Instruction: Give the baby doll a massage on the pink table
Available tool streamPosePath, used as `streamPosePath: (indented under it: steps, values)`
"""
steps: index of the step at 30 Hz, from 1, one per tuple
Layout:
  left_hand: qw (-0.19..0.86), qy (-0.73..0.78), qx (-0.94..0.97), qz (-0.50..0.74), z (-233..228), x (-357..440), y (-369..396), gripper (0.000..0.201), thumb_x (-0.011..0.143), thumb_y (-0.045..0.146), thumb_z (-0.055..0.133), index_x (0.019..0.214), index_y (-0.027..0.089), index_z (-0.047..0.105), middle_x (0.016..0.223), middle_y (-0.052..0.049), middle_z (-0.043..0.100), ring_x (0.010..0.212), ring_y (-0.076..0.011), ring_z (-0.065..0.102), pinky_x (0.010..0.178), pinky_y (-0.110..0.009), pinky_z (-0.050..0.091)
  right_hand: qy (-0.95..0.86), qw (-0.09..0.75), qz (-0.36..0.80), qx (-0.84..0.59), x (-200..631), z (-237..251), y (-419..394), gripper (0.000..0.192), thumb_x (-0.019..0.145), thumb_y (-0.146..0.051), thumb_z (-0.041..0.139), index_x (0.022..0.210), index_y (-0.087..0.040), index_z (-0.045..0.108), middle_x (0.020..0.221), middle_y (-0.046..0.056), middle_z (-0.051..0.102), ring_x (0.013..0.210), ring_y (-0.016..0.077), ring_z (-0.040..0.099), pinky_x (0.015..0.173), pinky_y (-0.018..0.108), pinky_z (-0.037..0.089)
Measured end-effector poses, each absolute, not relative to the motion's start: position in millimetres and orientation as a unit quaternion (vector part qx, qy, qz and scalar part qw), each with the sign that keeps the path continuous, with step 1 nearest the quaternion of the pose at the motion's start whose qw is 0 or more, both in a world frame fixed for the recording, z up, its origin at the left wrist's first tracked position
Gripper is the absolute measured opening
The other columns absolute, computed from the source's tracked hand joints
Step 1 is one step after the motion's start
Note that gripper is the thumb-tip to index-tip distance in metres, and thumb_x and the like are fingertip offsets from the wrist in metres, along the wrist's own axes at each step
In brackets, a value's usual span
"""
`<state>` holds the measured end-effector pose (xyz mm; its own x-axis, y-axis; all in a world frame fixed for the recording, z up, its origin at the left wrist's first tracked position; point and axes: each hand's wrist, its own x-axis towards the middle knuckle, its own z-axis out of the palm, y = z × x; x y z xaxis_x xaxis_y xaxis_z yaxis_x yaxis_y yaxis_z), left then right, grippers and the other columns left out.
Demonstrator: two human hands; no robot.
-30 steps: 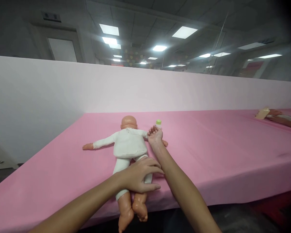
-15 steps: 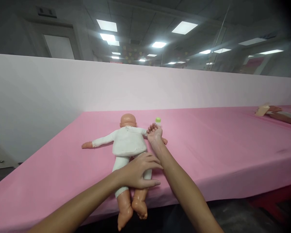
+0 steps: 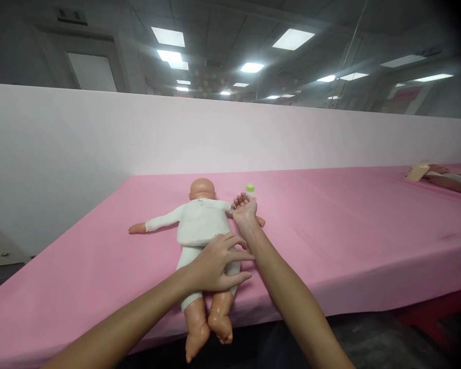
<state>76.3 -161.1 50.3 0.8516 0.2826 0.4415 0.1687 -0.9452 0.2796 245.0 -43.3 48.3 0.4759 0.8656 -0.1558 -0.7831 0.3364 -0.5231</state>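
Observation:
A baby doll point(image 3: 202, 221) with a white cloth body lies face down on the pink-covered table point(image 3: 88, 256), its head away from me and its feet at the near edge. Above the doll's legs is my left hand point(image 3: 223, 261), fingers spread and fingertips near my right forearm; whether they touch it I cannot tell. My right hand point(image 3: 245, 209) is palm up beside the doll's right shoulder, fingers slightly curled and nothing in it. Part of the doll's right arm is hidden behind that hand. Just beyond my right hand stands a small bottle with a green cap point(image 3: 250, 188).
A pale low wall point(image 3: 223, 136) runs along the back of the table, with glass above it. At the far right lies another doll point(image 3: 451, 178), partly out of view, beside a cream-coloured object point(image 3: 418, 172). The table's near edge drops off below the doll's feet.
My left hand has shifted slightly up along my right forearm, its fingers still spread. My right hand and the doll keep nearly the same place.

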Motion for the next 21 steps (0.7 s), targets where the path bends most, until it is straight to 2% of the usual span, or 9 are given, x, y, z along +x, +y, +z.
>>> streamPosePath:
  steps: [2,6,9,12,15,17,19,21]
  values:
    - [0.120,0.115,0.954,0.250,50.4,76.4,-161.4,0.030,0.092,0.039,0.068,0.120,0.030,0.073,0.124,-0.006,0.065,0.113,-0.0253,0.060,0.106,-0.045,0.046,-0.081,0.816,0.502,-0.275,245.0,47.6,-43.8,0.018,0.093,-0.029,0.046,0.076,-0.024,0.048,0.058,-0.004,0.053,0.045,0.0118,0.047,0.041,0.024,0.037]
    - [0.126,0.158,0.939,0.278,48.7,75.6,-160.2,0.057,0.092,0.034,0.066,0.147,0.027,0.052,0.129,-0.009,0.063,0.117,-0.0270,0.057,0.106,-0.047,0.046,-0.087,0.814,0.506,-0.272,245.1,46.8,-44.9,0.017,0.093,-0.028,0.047,0.076,-0.024,0.048,0.057,-0.004,0.053,0.045,0.0119,0.047,0.042,0.024,0.038]
    - [0.118,0.163,0.941,0.272,48.5,75.4,-159.1,0.068,0.092,0.038,0.066,0.154,0.027,0.042,0.133,-0.010,0.061,0.120,-0.0288,0.056,0.107,-0.050,0.046,-0.086,0.811,0.511,-0.272,245.1,47.1,-45.0,0.017,0.092,-0.027,0.046,0.076,-0.023,0.049,0.057,-0.004,0.052,0.045,0.0117,0.047,0.042,0.023,0.038]
    - [0.121,0.129,0.952,0.250,49.4,76.2,-158.8,0.058,0.092,0.043,0.068,0.147,0.029,0.054,0.126,-0.009,0.063,0.116,-0.0276,0.057,0.106,-0.048,0.046,-0.082,0.812,0.508,-0.276,244.8,47.0,-44.5,0.017,0.092,-0.028,0.047,0.076,-0.024,0.050,0.058,-0.004,0.054,0.046,0.0120,0.049,0.042,0.024,0.039]
    - [0.129,0.099,0.959,0.232,50.1,77.3,-159.2,0.036,0.093,0.043,0.067,0.125,0.029,0.071,0.114,-0.007,0.065,0.107,-0.0249,0.059,0.102,-0.044,0.048,-0.076,0.814,0.504,-0.277,243.8,46.4,-44.1,0.017,0.092,-0.029,0.048,0.076,-0.024,0.049,0.059,-0.004,0.055,0.047,0.0120,0.050,0.043,0.024,0.039]
    - [0.129,0.090,0.959,0.237,50.3,77.5,-159.7,0.026,0.094,0.041,0.066,0.115,0.028,0.075,0.112,-0.007,0.065,0.104,-0.0239,0.060,0.100,-0.042,0.049,-0.076,0.815,0.503,-0.278,243.0,46.0,-43.9,0.017,0.092,-0.029,0.049,0.076,-0.024,0.048,0.059,-0.004,0.054,0.047,0.0119,0.049,0.042,0.023,0.039]
    - [0.133,0.097,0.953,0.254,50.0,77.1,-160.0,0.027,0.094,0.037,0.064,0.118,0.028,0.073,0.114,-0.007,0.065,0.106,-0.0241,0.060,0.101,-0.043,0.048,-0.080,0.813,0.505,-0.278,242.4,45.6,-44.0,0.017,0.092,-0.028,0.048,0.075,-0.024,0.048,0.059,-0.004,0.053,0.047,0.0117,0.048,0.042,0.023,0.038]
    - [0.138,0.115,0.946,0.269,49.1,76.4,-159.8,0.041,0.094,0.034,0.064,0.134,0.027,0.063,0.120,-0.008,0.065,0.111,-0.0255,0.059,0.104,-0.045,0.047,-0.089,0.809,0.509,-0.279,241.8,45.1,-44.3,0.017,0.092,-0.027,0.048,0.075,-0.024,0.047,0.058,-0.004,0.053,0.046,0.0117,0.048,0.042,0.024,0.038]
